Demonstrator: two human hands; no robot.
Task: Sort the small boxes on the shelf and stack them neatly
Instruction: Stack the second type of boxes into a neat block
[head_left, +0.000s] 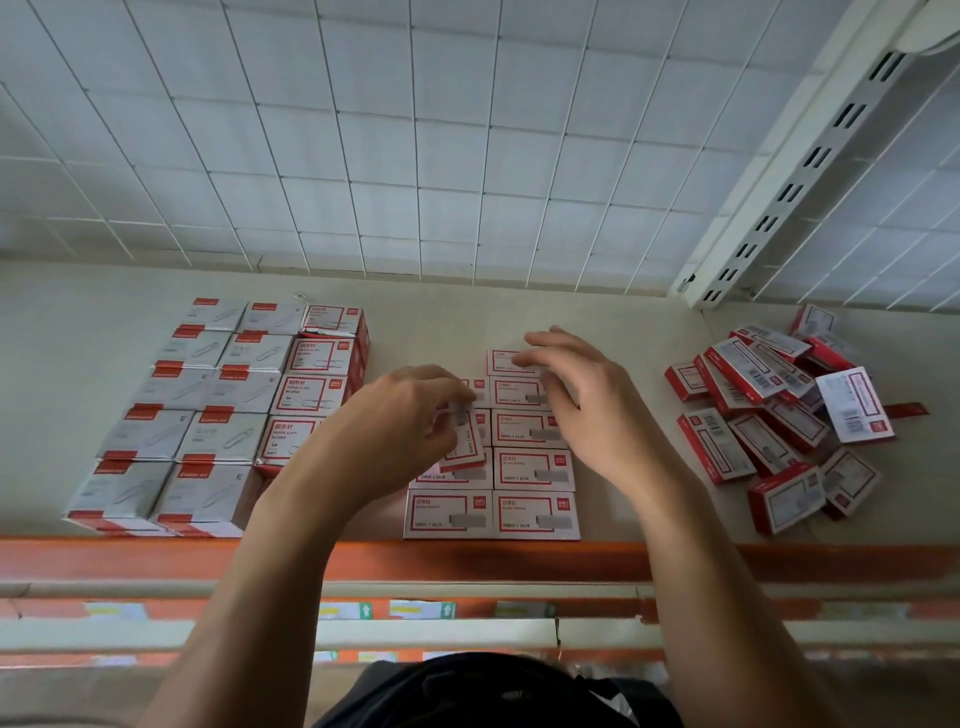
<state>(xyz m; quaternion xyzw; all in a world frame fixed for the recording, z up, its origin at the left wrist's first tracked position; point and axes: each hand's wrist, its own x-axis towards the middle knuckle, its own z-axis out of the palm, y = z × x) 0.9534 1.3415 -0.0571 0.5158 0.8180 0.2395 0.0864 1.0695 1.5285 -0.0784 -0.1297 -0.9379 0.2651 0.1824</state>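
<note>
Left hand (410, 415) fingers pinch a tilted staple box (464, 441); right hand (576, 395) fingers spread.

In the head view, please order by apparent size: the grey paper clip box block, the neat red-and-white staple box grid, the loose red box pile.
1. Grey paper clip box block
2-3. Neat red-and-white staple box grid, partly hidden by hands, and loose red box pile look alike.
</note>
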